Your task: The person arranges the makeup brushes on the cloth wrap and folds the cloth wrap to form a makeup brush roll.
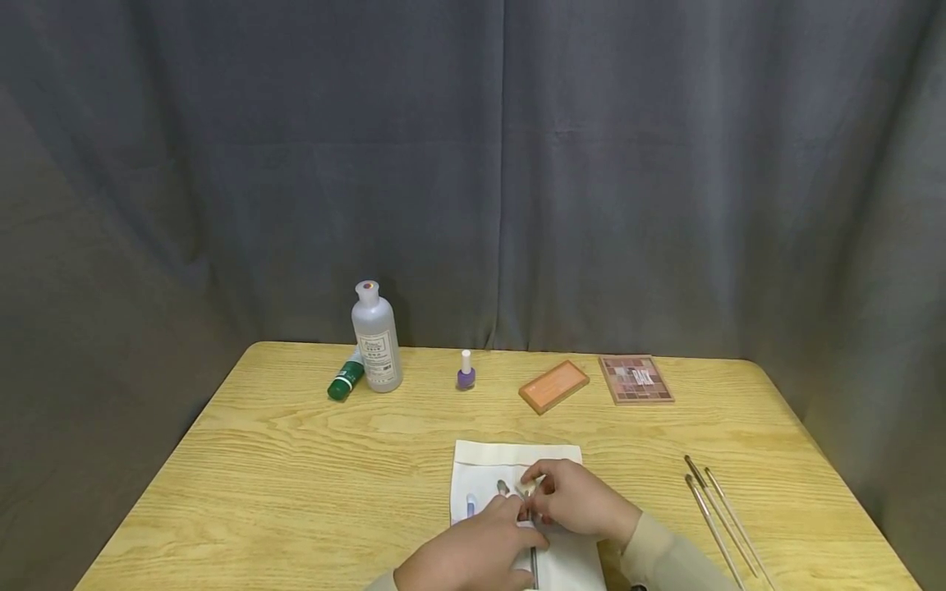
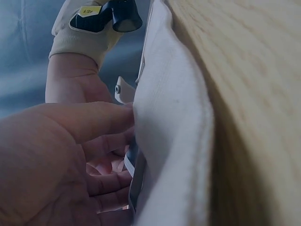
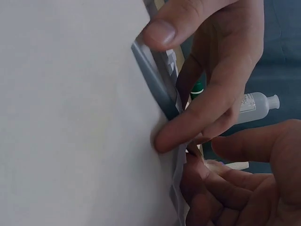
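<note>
- Cream-white cloth forms the flat pouch [image 1: 576, 566] under my hands, lying at the near edge of what I see of the table [image 1: 296, 492]; the left wrist view shows its stitched edge just beside the wood.
- Across the pouch's lower left, my left hand [image 1: 476, 546] lies loose, with thumb and forefinger spread and their tips touching the cloth beside a grey strip [image 3: 155, 80].
- On the pouch's right side, my right hand [image 1: 580, 497] bends its fingers at a small cream tab [image 2: 125, 91] with a metal snap; I cannot tell whether they pinch it.
- Left of both hands, a blue-ended item [image 1: 470, 505] shows against the pouch, and a greenish tip [image 1: 502, 487] shows just beyond my left fingers.
- Well beyond the pouch and to its left, a translucent bottle [image 1: 377, 341] stands upright, with a green tube [image 1: 346, 379] lying just beside it.
- Straight beyond the pouch, a purple nail polish bottle [image 1: 466, 376] with a white cap stands upright.
- Beyond the pouch and slightly right, an orange box [image 1: 554, 386] lies at a slant; farther right lies a palette [image 1: 637, 379] of brownish squares.
- Right of the pouch, three slim brushes [image 1: 711, 523] lie with their heads pointing away from me.
- Behind everything, past the pouch, hangs a dark grey curtain [image 1: 355, 164].
</note>
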`<state>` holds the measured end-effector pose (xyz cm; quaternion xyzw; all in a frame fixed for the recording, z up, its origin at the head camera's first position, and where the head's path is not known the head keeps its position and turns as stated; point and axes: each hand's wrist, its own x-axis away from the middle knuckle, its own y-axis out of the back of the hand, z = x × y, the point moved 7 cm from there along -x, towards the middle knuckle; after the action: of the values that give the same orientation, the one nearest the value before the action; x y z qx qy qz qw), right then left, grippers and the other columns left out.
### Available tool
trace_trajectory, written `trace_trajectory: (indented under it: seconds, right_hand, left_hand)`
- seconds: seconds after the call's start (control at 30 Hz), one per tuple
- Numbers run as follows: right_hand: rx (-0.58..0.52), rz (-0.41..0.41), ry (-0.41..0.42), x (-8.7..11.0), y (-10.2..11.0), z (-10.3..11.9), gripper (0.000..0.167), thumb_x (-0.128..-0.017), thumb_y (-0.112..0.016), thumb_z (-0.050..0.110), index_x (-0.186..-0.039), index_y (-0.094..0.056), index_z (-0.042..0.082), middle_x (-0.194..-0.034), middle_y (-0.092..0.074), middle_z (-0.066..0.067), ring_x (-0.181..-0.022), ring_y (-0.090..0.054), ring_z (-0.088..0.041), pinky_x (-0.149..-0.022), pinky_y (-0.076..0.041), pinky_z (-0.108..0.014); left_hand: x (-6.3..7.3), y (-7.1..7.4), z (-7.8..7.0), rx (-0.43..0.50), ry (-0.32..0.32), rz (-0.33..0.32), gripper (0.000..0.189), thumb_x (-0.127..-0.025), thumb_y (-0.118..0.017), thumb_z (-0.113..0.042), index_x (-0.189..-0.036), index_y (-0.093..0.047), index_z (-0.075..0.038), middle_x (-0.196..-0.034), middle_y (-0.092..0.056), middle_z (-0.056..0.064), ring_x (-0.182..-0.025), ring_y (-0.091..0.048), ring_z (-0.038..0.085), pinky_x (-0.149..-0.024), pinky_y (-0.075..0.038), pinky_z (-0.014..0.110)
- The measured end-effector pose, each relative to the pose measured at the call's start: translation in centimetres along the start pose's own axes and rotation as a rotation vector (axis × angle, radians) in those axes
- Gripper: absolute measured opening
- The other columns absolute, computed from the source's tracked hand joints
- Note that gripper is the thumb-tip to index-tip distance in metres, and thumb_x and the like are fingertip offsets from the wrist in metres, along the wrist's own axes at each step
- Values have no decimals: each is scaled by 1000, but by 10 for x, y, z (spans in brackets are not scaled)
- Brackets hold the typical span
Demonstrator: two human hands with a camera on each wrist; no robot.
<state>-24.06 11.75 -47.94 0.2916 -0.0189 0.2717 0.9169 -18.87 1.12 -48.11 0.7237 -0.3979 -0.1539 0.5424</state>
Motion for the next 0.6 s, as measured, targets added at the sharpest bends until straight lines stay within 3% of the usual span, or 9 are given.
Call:
trace_trajectory:
  seconds: [0.23,0.43,0.6]
  right_hand:
    - [24,13,22,-2,-2,-1,17,-90,-58,-2,-102,-69,3,-79,-67,0,-68,-60,-15,-59,-48,-23]
    - [38,19,23,-5,-2,-3,15,-93,-58,0,-99,-71,5,-78,-66,-1,-68,-59,-15,-59,-48,-25]
    - [73,26,37,-8,-4,-4,15,-96,-59,3,-97,-73,7,-76,-65,0,-66,-58,-13,-57,-47,-25]
  left_hand:
    - [2,1,-1,-30,-37,-27,37,-89,-72,-36,-125,-69,-34,-129,-49,-4,-113,-42,9,-89,-47,25]
    - [2,0,2,12,4,-6,38,-89,-72,-36,-127,-68,-36,-147,-41,-3,-129,-40,13,-95,-48,30]
    - [2,-1,2,8,4,10,38,-92,-71,-38,-129,-67,-36,-142,-42,-6,-114,-41,6,-88,-48,26]
